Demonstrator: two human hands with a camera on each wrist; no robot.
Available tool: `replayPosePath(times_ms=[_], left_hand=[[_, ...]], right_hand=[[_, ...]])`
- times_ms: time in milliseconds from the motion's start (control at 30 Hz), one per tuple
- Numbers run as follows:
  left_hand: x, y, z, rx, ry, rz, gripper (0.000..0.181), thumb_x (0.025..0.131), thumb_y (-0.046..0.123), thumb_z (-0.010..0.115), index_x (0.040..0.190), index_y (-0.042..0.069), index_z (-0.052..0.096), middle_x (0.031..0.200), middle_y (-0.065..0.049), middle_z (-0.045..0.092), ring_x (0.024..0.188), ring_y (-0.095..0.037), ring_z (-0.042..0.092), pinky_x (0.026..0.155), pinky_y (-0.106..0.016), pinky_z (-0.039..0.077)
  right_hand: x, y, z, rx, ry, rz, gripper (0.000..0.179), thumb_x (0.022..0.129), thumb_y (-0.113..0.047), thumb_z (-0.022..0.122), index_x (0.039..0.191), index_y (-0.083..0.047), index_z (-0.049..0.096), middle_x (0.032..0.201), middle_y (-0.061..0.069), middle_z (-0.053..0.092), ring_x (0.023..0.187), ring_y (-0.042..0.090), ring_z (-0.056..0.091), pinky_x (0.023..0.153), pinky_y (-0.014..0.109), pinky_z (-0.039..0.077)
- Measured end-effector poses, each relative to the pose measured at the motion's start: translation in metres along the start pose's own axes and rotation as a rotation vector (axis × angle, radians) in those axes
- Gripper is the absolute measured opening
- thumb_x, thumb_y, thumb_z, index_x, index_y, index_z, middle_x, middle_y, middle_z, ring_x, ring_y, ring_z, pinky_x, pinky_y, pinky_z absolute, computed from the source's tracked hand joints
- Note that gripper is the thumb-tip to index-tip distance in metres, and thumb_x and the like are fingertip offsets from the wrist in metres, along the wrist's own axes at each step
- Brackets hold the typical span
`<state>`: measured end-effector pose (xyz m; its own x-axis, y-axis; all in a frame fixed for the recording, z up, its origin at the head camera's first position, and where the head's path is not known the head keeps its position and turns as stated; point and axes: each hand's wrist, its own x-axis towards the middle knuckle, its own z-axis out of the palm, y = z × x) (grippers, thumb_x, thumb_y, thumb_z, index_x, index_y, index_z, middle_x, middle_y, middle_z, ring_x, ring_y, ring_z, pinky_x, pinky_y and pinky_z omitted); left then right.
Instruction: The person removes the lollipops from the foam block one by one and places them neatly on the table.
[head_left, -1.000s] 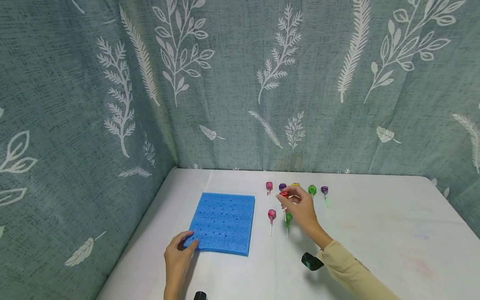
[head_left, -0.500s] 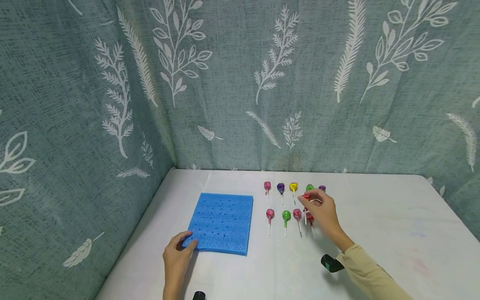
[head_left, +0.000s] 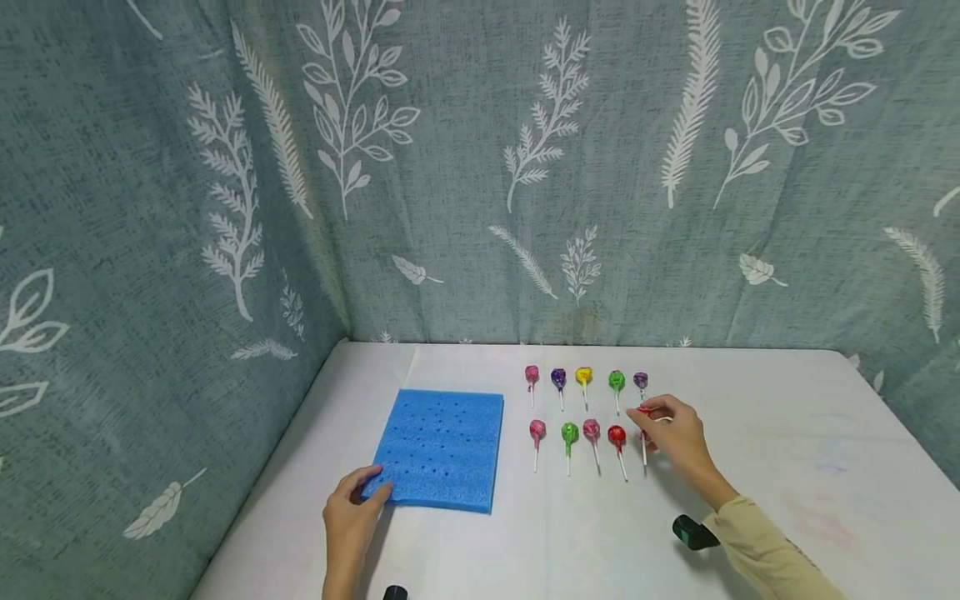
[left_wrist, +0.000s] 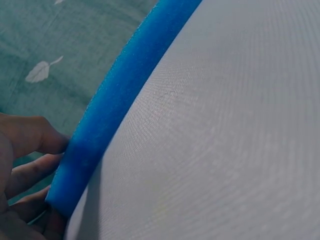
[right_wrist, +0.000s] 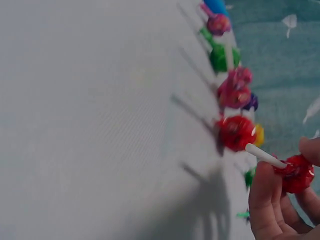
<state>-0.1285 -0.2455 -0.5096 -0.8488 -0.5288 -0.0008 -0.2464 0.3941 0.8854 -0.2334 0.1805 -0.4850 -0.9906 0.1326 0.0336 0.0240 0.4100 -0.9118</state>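
In the head view, my right hand (head_left: 678, 437) pinches a red-wrapped lollipop (right_wrist: 296, 174) by its candy end, its white stick pointing down. It is just right of a red lollipop (head_left: 617, 436) at the end of the front row. In the right wrist view, thumb and fingers close around the wrapped candy. On the left, my left hand (head_left: 351, 517) grips the near left corner of a square blue foam board (head_left: 465, 450) dotted with small holes. The left wrist view has those fingers against the edge of the board (left_wrist: 107, 105).
Two rows of lollipops stretch across the white table (head_left: 570, 542): a pink one (head_left: 532, 372), a yellow one (head_left: 584, 376) and a purple one (head_left: 641, 380) are in the back row. A green lollipop (head_left: 570, 432) is in front. A leaf-patterned curtain (head_left: 480, 167) borders the table.
My right hand has moved right and slightly nearer with the red lollipop, uncovering the lollipops it passed over. The left hand stays at the foam board's corner.
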Motion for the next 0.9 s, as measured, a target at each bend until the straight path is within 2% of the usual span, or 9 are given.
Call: replayPosePath(times_ms=[133,333,467,567,700,900], left_hand=[[0.002,-0.001,-0.001,0.01,-0.002,0.0,0.036,0.081,0.008,0.069,0.117,0.0,0.062,0.129,-0.022,0.051,0.124,-0.041,0.044,0.103,-0.046,0.037],[0.005,-0.005,-0.005,0.029,-0.01,0.008,0.037,0.081,0.008,0.07,0.117,0.0,0.062,0.128,-0.022,0.052,0.124,-0.041,0.044,0.103,-0.045,0.038],[0.004,-0.008,-0.006,0.04,-0.023,0.01,0.037,0.081,0.008,0.07,0.117,-0.001,0.063,0.127,-0.024,0.052,0.123,-0.042,0.045,0.102,-0.046,0.038],[0.004,-0.009,-0.007,0.046,-0.029,0.007,0.037,0.082,0.009,0.07,0.117,-0.001,0.062,0.128,-0.024,0.052,0.123,-0.042,0.045,0.102,-0.046,0.039],[0.004,-0.007,-0.007,0.04,-0.026,0.007,0.037,0.082,0.009,0.07,0.117,-0.001,0.062,0.127,-0.024,0.052,0.123,-0.042,0.045,0.102,-0.046,0.038],[0.006,-0.002,-0.01,0.043,-0.019,0.024,0.037,0.082,0.009,0.069,0.117,-0.001,0.062,0.126,-0.024,0.053,0.123,-0.042,0.045,0.102,-0.046,0.038]], right_hand=[[0.002,0.008,-0.003,-0.092,0.01,0.011,0.034,0.083,-0.027,0.073,0.099,0.001,0.061,0.081,0.01,0.059,0.055,0.014,0.057,0.047,0.027,0.05],[0.002,0.014,-0.002,-0.188,-0.006,-0.034,0.031,0.08,-0.019,0.075,0.095,0.004,0.062,0.076,0.009,0.058,0.054,0.014,0.054,0.046,0.025,0.047],[0.002,0.019,-0.002,-0.243,-0.023,-0.065,0.03,0.077,-0.01,0.076,0.096,0.007,0.06,0.077,0.011,0.058,0.062,0.019,0.055,0.046,0.024,0.049],[0.001,0.022,-0.001,-0.302,-0.013,-0.094,0.029,0.075,-0.009,0.077,0.094,0.005,0.061,0.078,0.011,0.059,0.069,0.021,0.053,0.049,0.024,0.047],[0.002,0.021,-0.002,-0.337,-0.019,-0.118,0.028,0.073,-0.009,0.079,0.091,0.004,0.061,0.079,0.01,0.059,0.071,0.022,0.053,0.05,0.024,0.046],[0.005,0.019,-0.001,-0.328,-0.034,-0.125,0.029,0.075,-0.009,0.078,0.094,0.003,0.06,0.083,0.013,0.06,0.072,0.023,0.052,0.049,0.023,0.047]])
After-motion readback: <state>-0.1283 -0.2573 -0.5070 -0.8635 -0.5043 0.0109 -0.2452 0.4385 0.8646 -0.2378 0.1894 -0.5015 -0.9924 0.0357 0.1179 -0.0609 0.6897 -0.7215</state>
